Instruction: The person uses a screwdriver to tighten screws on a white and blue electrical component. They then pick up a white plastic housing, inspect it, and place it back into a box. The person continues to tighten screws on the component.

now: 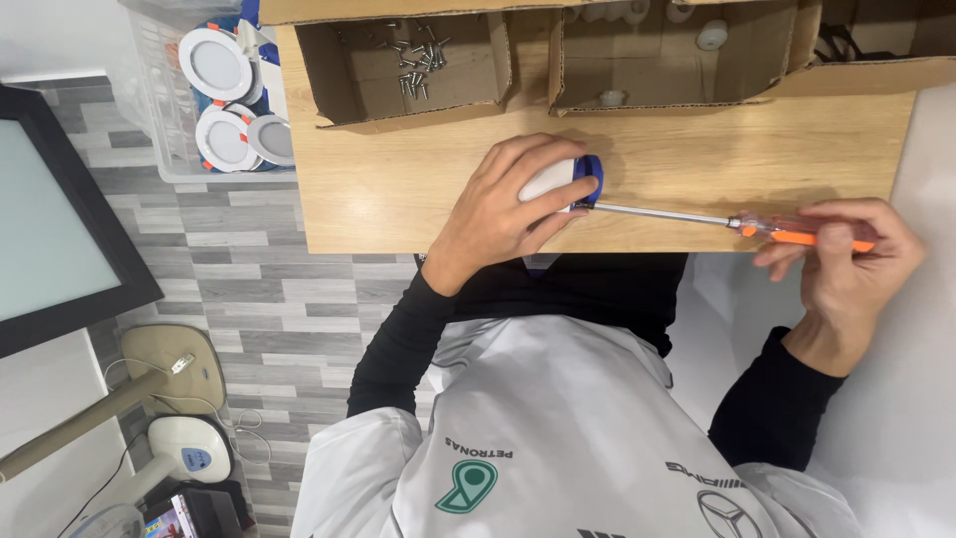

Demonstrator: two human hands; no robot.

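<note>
Left hand [503, 214] clamped over a small white-and-blue lamp [566, 181], fingers [528, 159] curled around the body, pressing it down on the bench [398, 179] near the front edge. Grip apparently meant to stop the lamp turning or sliding under tool pressure.

Right hand [846, 264] closed around the orange handle of a screwdriver [717, 219], fingers wrapped along the grip. Shaft laid level, just above the bench, tip meeting the blue end of the lamp. Straight line from handle to lamp probably keeps the tip seated.

Behind the lamp: open cardboard box [398, 70] holding loose screws [418, 60], within short reach. Beside it, a second box [677, 60] with small white parts.

Left of the bench: clear bin [159, 110] with round white downlights [217, 65], orange clips on the rims.
</note>
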